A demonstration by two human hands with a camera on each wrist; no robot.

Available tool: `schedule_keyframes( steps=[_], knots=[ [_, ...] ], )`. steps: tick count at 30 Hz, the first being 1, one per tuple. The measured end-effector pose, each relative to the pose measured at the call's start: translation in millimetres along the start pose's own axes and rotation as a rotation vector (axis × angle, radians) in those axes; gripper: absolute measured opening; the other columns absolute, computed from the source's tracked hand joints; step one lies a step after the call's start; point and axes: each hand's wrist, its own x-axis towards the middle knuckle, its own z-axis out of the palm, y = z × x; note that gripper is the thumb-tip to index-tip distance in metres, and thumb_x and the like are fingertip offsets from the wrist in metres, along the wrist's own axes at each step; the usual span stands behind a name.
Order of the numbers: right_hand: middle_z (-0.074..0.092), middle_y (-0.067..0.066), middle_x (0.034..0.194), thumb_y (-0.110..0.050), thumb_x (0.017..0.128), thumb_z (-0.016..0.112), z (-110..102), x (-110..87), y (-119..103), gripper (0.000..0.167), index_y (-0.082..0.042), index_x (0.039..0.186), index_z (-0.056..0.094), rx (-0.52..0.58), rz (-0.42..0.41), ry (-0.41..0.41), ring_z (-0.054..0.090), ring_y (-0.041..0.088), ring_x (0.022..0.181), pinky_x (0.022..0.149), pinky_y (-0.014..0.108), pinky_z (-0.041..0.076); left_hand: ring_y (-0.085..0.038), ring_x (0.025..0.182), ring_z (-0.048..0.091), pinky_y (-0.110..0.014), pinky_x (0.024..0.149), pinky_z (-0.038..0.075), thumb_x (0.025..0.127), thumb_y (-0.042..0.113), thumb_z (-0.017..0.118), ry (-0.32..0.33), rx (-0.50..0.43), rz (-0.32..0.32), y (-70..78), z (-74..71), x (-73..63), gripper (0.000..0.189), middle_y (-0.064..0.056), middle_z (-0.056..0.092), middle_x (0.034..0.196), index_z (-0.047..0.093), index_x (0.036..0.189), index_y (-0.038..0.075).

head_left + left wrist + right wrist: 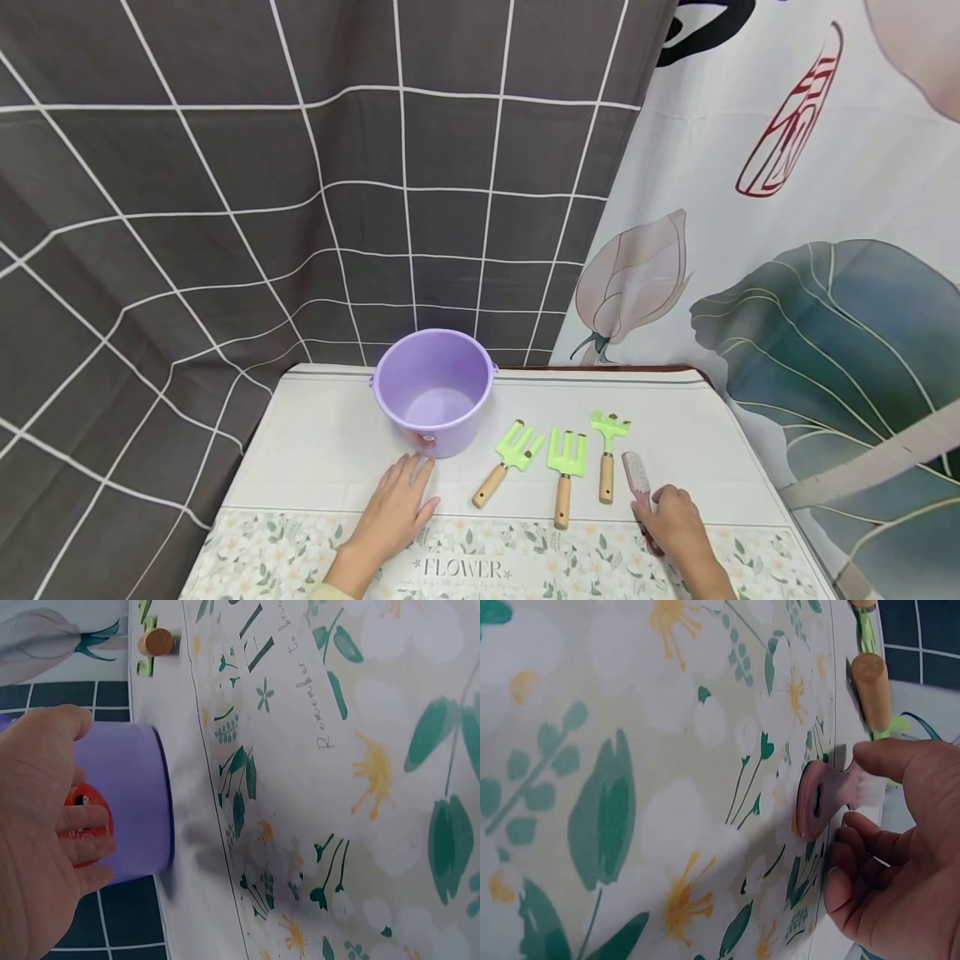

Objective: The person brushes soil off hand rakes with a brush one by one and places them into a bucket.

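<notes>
A pink brush [637, 475] with pale bristles lies at the right end of a row of tools. My right hand [675, 521] pinches its handle between thumb and forefinger; in the right wrist view the pink handle end [817, 799] sticks out past the fingers. Over on the left, my left hand [397, 504] has its fingers extended toward the front of a purple bucket [453, 437]. In the left wrist view these fingers overlap the red sticker [105, 802] on the bucket's side; whether they touch it I cannot tell.
Between bucket and brush lie a green hand fork [513, 454], a second fork [567, 457] and a small green rake [609, 427], all wooden-handled. A flower-print cover [525, 542] lies over the table's front. Dark checked cloth [450, 217] hangs behind.
</notes>
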Motion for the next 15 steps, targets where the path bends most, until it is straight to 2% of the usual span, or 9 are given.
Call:
schedule_keyframes(
  steps=[4,9,15],
  knots=[
    [0.055,0.022,0.094,-0.029,0.098,0.068,-1,-0.4,0,0.046,0.013,0.111,0.055,-0.011,-0.005,-0.024,0.057,0.03,0.087,0.081,0.046,0.055,-0.044,0.134,0.054,-0.059,0.112,0.046,0.099,0.033,0.067,0.003,0.01,0.012,2.9,2.8,1.1,0.055,-0.024,0.057,0.142,0.055,0.142,0.001],
    [0.057,0.018,0.087,-0.023,0.099,0.066,-2,-0.1,-2,0.036,0.011,0.104,0.057,0.01,0.002,-0.051,0.058,0.024,0.078,0.065,0.035,0.052,-0.042,0.133,0.055,-0.057,0.114,0.045,0.099,0.033,0.066,-0.004,0.01,0.014,6.8,5.0,2.9,0.052,-0.023,0.059,0.14,0.057,0.139,0.001],
    [0.061,0.015,0.082,-0.026,0.099,0.063,-6,-1.5,-5,0.037,0.012,0.102,0.061,-0.003,-0.005,-0.054,0.058,0.023,0.073,0.064,0.036,0.052,-0.042,0.13,0.057,-0.055,0.112,0.047,0.098,0.031,0.067,0.01,-0.004,0.048,12.1,5.0,7.8,0.05,-0.022,0.061,0.135,0.059,0.136,0.0]
  ],
)
